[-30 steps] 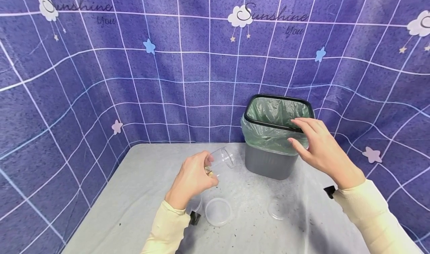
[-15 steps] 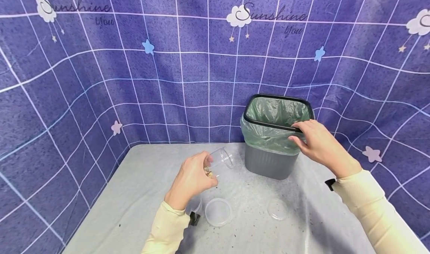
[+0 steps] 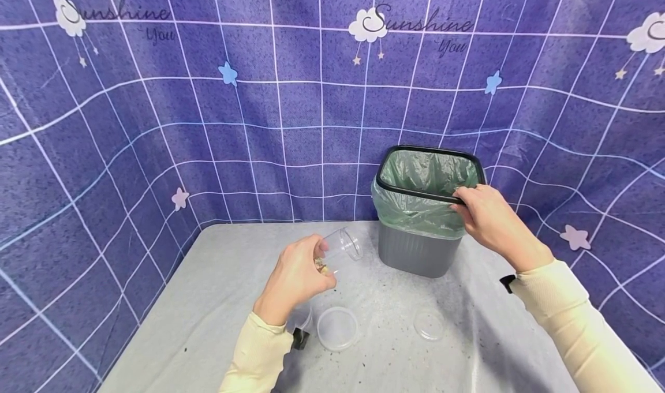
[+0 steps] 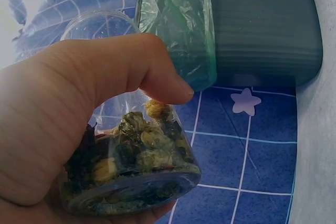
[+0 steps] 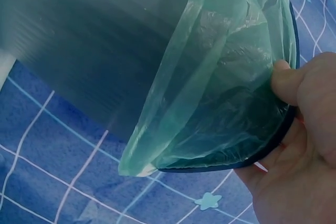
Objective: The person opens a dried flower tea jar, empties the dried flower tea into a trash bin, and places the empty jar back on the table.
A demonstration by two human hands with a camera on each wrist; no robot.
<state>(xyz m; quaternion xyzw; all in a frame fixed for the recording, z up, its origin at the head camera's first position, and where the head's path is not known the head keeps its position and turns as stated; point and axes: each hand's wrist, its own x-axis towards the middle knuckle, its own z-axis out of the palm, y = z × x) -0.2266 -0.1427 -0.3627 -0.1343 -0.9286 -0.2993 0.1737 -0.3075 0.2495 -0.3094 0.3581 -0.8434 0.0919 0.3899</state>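
My left hand holds a clear plastic jar tilted over the table, its mouth toward the bin. Dried yellowish flower buds and darker bits lie at the jar's bottom, plain in the left wrist view. To the right stands a grey trash bin, lined with a green bag folded over its outside. With thumb outside and fingers inside, my right hand grips the bin's black rim at the near right corner. In the right wrist view the thumb presses against the bag.
On the grey table lie a round translucent lid and a smaller clear round lid. Another clear container is partly hidden behind my left wrist. Small dark crumbs dot the tabletop. A purple gridded curtain hangs behind.
My right hand has come down and slightly left onto the bin's rim, and its fingers have closed on it. The left hand and the jar have stayed nearly still.
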